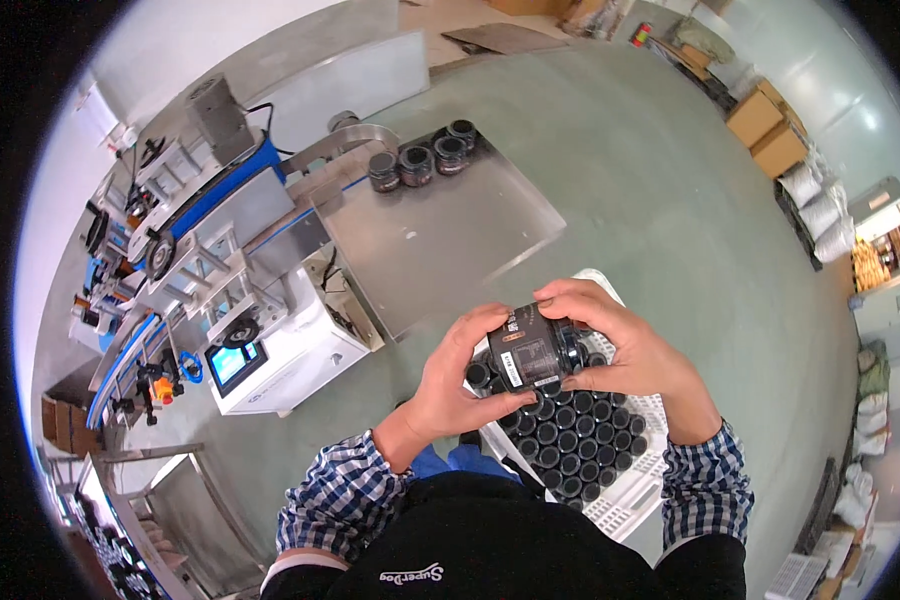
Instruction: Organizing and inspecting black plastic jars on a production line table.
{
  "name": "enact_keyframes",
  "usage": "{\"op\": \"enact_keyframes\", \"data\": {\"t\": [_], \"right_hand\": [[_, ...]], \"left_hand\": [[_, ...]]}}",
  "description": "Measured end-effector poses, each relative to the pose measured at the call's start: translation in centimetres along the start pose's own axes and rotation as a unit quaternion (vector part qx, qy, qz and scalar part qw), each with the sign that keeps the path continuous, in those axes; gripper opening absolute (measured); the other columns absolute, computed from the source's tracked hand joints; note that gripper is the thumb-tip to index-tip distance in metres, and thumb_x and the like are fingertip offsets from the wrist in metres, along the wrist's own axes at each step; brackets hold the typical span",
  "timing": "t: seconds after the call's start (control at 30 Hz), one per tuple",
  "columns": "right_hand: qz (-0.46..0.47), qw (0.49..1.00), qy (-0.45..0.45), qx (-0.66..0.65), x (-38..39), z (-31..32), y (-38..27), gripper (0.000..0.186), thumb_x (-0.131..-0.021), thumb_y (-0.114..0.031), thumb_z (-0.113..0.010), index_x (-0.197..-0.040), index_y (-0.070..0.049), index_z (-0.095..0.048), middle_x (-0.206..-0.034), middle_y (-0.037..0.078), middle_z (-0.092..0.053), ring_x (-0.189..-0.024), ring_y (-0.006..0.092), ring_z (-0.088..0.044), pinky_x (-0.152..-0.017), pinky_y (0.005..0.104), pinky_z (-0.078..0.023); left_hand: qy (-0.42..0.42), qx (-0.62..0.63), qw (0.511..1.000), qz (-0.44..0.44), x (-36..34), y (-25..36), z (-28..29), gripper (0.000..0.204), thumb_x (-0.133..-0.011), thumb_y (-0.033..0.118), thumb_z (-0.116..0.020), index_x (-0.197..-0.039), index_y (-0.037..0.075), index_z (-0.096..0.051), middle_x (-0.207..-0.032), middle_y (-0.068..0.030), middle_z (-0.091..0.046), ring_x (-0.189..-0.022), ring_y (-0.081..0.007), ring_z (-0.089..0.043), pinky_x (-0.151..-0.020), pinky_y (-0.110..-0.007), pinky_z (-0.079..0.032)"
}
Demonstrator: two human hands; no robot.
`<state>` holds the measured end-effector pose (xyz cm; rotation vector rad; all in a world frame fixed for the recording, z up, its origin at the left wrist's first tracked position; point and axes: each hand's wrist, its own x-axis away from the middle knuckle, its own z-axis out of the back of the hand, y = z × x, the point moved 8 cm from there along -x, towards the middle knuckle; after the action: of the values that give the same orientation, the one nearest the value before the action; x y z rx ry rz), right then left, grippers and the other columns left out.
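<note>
Between my two hands I hold a dark labelled jar (530, 350) on its side, with its black lid toward the right. My left hand (457, 378) wraps the base end, thumb below and fingers above. The lid end sits in the grip of my right hand (620, 340), thumb and fingers on either side. Below the jar stands a white plastic crate (653, 455) packed with many black-lidded jars (570, 440), partly hidden by my hands and body. Several similar jars (416, 165) stand at the far edge of a metal table (440, 230).
To the left is a labelling machine with a white control box (295, 350) and a lit screen (235, 365). A metal-framed rack (185, 500) stands at the lower left. Cardboard boxes (767, 125) and white sacks (820, 205) line the right wall.
</note>
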<state>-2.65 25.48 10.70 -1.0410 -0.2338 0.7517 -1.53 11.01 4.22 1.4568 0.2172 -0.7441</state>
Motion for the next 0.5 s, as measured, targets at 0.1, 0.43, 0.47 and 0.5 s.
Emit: {"op": "enact_keyframes", "data": {"t": [0.1, 0.43, 0.47, 0.5], "right_hand": [[-0.051, 0.998, 0.034, -0.004, 2.6, 1.0, 2.5, 0.071, -0.062, -0.006, -0.078, -0.127, -0.008, -0.050, -0.129, 0.012, -0.046, -0.122, 0.0294, -0.044, -0.101, 0.0385, -0.038], [-0.485, 0.826, 0.282, 0.058, 25.0, 3.7, 31.9, 0.075, -0.064, -0.030, -0.079, -0.128, -0.007, -0.047, -0.121, 0.020, -0.050, -0.102, 0.0311, -0.057, -0.084, 0.0365, -0.049], [-0.543, 0.775, 0.316, 0.072, 27.4, 3.5, 34.6, 0.077, -0.064, -0.033, -0.078, -0.128, -0.006, -0.046, -0.122, 0.022, -0.049, -0.103, 0.0338, -0.056, -0.086, 0.0387, -0.048], [-0.599, 0.717, 0.347, 0.085, 29.8, 2.8, 36.6, 0.079, -0.064, -0.036, -0.078, -0.129, -0.005, -0.046, -0.122, 0.024, -0.048, -0.105, 0.0365, -0.055, -0.087, 0.0408, -0.048]], "left_hand": [[-0.044, 0.038, 0.997, 0.056, -0.3, -2.1, -2.8, 0.084, -0.064, 0.015, -0.083, -0.134, 0.005, -0.037, -0.128, -0.0167, -0.049, -0.118, -0.0294, -0.050, -0.099, -0.039, -0.040], [-0.159, 0.034, 0.943, 0.290, 5.6, -11.2, -8.0, 0.056, -0.079, 0.008, -0.071, -0.129, 0.005, -0.045, -0.121, -0.0086, -0.055, -0.100, -0.0166, -0.057, -0.088, -0.032, -0.045], [-0.150, 0.045, 0.922, 0.353, 7.5, -12.3, -7.9, 0.048, -0.081, 0.008, -0.069, -0.124, 0.004, -0.048, -0.116, -0.0079, -0.057, -0.097, -0.0152, -0.057, -0.085, -0.030, -0.046], [-0.142, 0.058, 0.896, 0.417, 9.8, -13.4, -7.7, 0.039, -0.083, 0.008, -0.067, -0.119, 0.003, -0.052, -0.111, -0.0072, -0.060, -0.094, -0.0138, -0.058, -0.083, -0.028, -0.047]]}}
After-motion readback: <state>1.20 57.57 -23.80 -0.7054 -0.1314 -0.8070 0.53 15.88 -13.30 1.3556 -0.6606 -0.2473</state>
